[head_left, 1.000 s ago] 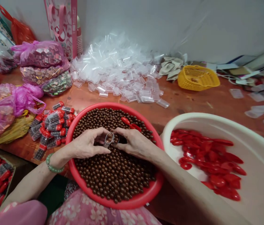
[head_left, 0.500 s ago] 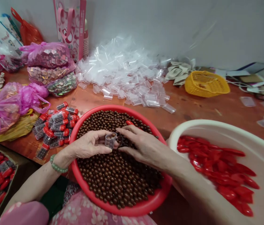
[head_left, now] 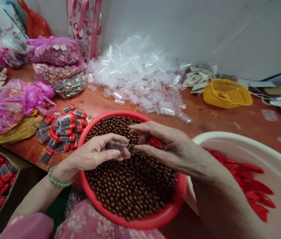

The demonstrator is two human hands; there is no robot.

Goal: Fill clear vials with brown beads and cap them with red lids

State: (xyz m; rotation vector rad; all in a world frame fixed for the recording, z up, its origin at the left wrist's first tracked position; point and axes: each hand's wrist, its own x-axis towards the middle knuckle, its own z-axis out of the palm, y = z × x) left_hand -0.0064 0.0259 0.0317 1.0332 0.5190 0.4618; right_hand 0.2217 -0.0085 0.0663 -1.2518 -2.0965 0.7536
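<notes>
Head view, centre of frame: one clear container (head_left: 118,144), lying in the grasp of the left hand (head_left: 100,151), thumb on the near side, fingers curled around it; its far portion is masked by those fingers, and its contents cannot be made out. One second clear container (head_left: 131,149), mostly hidden, only a curved rim showing between the hands. Right hand (head_left: 164,146): fingers parted from the thumb, a wide gap between; whether a fingertip meets the second rim cannot be told. One red piece (head_left: 155,142), partly covered by the right hand

Below both hands: brown balls (head_left: 128,189), a large quantity, in a red basin (head_left: 140,225), its right side partly crossed by the right forearm.

Left of centre: filled tubes with red ends (head_left: 65,127), heaped just beside the basin. Lower left, cut by the frame edge: a cardboard box (head_left: 21,179) of similar tubes. One bead bracelet (head_left: 57,181), green, left wrist.

Upper left: tied pink bags (head_left: 55,51), small pieces inside, indistinct.

Upper centre: clear empties (head_left: 140,83), piled, blurring together toward the back.

Upper right: one yellow basket (head_left: 227,94), contents unclear.

Lower right: one white tub (head_left: 270,146), cut off by the frame, with red parts (head_left: 255,189) partly behind the right forearm
</notes>
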